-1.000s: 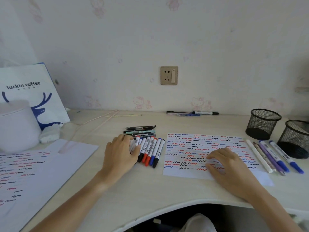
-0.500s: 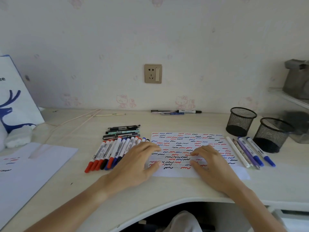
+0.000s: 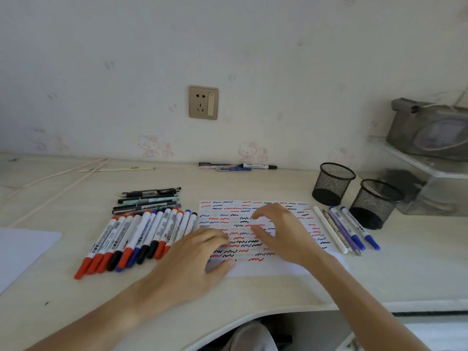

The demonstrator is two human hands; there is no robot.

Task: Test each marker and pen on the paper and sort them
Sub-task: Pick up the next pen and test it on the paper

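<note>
While the test paper [image 3: 278, 268] is lying flat near the front edge of the desk [image 3: 76, 300], covered in rows of red, blue and black squiggles, we are resting both hands on it. Our left hand [image 3: 192, 259] is sitting palm down over the paper's near left corner, fingers loosely spread and relaxed, gripping nothing; its thumb tip is touching the sheet. Our right hand [image 3: 286, 234] is arching over the middle of the sheet with fingers bent and fingertips [image 3: 255, 215] pointing down toward the paper; it too is holding nothing, though we cannot tell whether every fingertip is making contact.

Just left of the paper, a fanned row of whiteboard markers [image 3: 136, 239] with red, blue and black caps is lying side by side, caps toward us. Beyond that row, a small stack of dark pens [image 3: 149, 200] is lying crosswise. Just right of the paper, a white pen, a patterned pen, a purple pen and two blue-capped markers, together a sorted group [image 3: 347, 229], are lying parallel.

Two black mesh cups [image 3: 333, 183] are standing at the far right, near that group. A few more pens [image 3: 238, 166] are lying along the wall, below a wall socket [image 3: 203, 102]. A second sheet [image 3: 22, 249] is showing at the left edge.
</note>
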